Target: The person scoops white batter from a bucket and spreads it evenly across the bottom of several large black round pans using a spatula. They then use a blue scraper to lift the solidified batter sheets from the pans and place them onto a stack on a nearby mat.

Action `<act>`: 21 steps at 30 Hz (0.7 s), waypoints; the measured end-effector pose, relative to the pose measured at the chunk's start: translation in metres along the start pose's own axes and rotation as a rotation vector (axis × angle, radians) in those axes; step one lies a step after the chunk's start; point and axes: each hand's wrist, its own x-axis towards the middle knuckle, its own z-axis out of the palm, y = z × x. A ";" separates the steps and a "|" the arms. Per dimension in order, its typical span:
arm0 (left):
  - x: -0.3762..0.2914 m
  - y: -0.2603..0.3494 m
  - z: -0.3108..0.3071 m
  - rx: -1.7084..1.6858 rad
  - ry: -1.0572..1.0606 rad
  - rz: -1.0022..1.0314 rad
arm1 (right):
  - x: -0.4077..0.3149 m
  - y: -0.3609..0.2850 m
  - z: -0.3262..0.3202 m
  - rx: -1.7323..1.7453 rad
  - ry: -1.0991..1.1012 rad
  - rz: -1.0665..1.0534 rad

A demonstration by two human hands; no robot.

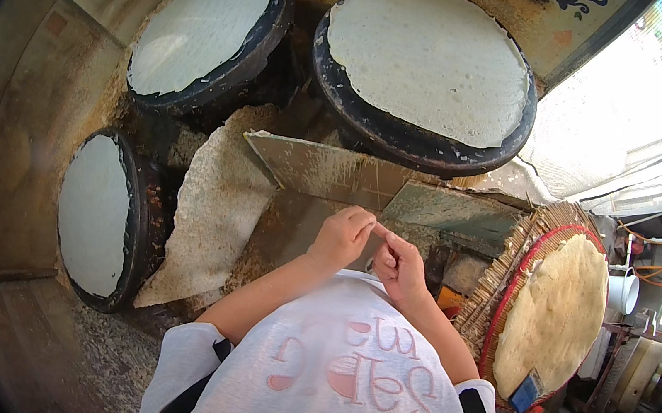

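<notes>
My left hand [343, 236] and my right hand [399, 267] meet in front of my chest, fingertips touching; whether something small is between them cannot be told. Beyond them stand round dark griddles with thin pale sheets of batter: one sheet [428, 62] lies on the large griddle [377, 143] ahead, another [203, 33] on the griddle [248, 73] at the upper left, a third [96, 216] on the griddle [142, 232] at the left. On the right, a stack of thin cooked flatbreads [555, 311] lies on a round straw stand [489, 290] with a red band. A blue-handled scraper [526, 392] rests on the flatbreads' near edge.
A batter-crusted sheet [220, 211] leans between the left griddle and the middle. Upright boards [335, 172] stand in front of the large griddle, with a greenish panel [456, 210] beside them. A white bucket [624, 293] and machinery [635, 372] are at the far right.
</notes>
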 end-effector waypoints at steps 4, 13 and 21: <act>-0.005 -0.005 0.006 -0.067 0.081 -0.083 | -0.001 0.002 -0.001 -0.007 -0.030 0.017; -0.010 -0.009 0.004 -0.324 0.013 -0.333 | 0.003 0.004 -0.003 0.079 -0.006 0.050; -0.009 -0.013 0.003 -0.190 -0.001 -0.218 | 0.003 0.007 -0.001 0.008 0.021 0.045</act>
